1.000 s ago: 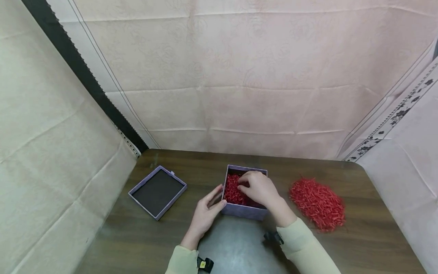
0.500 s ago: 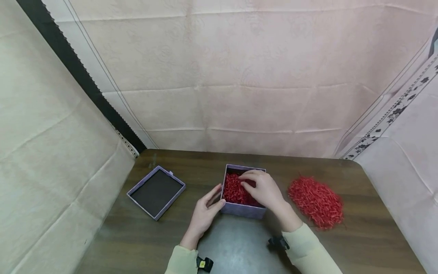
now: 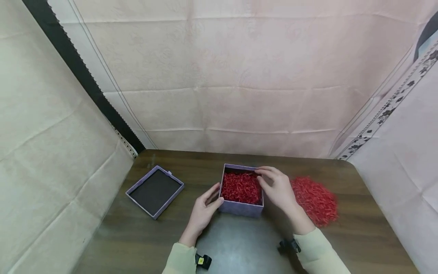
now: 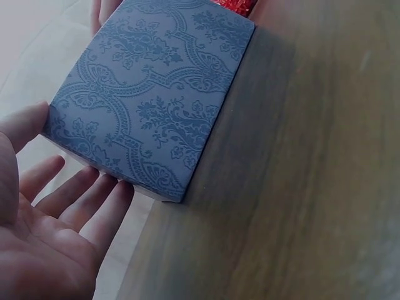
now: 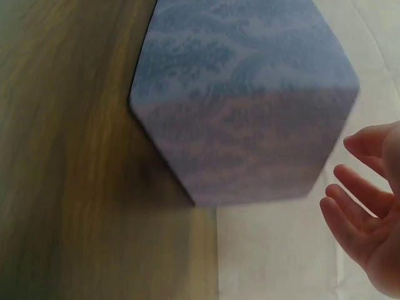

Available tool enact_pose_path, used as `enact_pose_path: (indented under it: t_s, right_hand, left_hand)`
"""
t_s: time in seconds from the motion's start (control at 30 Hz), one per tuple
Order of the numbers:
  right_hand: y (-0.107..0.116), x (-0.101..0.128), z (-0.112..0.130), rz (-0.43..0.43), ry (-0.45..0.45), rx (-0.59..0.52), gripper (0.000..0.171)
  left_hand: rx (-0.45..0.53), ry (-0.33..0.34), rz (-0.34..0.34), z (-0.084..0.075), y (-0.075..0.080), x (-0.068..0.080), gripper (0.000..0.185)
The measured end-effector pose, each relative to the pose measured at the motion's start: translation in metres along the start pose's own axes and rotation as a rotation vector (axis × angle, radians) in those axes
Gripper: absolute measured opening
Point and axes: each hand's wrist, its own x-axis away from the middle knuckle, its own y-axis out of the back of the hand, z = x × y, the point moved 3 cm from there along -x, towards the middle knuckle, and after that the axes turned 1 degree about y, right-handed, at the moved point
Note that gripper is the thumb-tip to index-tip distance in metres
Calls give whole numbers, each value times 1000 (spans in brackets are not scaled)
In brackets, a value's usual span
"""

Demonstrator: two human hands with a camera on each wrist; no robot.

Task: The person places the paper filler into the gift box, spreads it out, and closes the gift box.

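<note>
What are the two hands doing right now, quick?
Left hand: open, straight fingers against the left wall of the purple patterned cardboard box.
Right hand: open, relaxed fingers at the box's right rim, gripping nothing.

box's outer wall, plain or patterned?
Patterned: the box wall carries a blue-grey damask print, clearest in the left wrist view.
</note>
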Motion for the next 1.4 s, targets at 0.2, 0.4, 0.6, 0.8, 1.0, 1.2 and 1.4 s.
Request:
enact_pose_path:
  t_s: [0.2,0.4,0.6,0.8,1.0,1.2,1.4]
  right_hand:
    - [18,16,-21,15,-53,62,30]
    - [49,37,-49,94,-125,142,44]
    - [83,55,-78,205,-210,209,72]
    - [95,67,-97,351,-288,287,110]
    - [93,73,-112,421,-308,193,123]
    - [89,73,-116,430,-322,166,120]
    - [85,73,-121,448,-330,211,109]
  left_hand:
    - [-21,7,-3,1,3,0,62]
    - [-8,-19,5,-2,3,2,62]
    - [-3,-17,11,1,1,4,61]
    - [17,-15,11,-1,2,4,61]
    - [12,-13,13,-2,3,4,62]
    - [10,-2,10,0,3,4,62]
    - [19,-4,13,0,3,4,64]
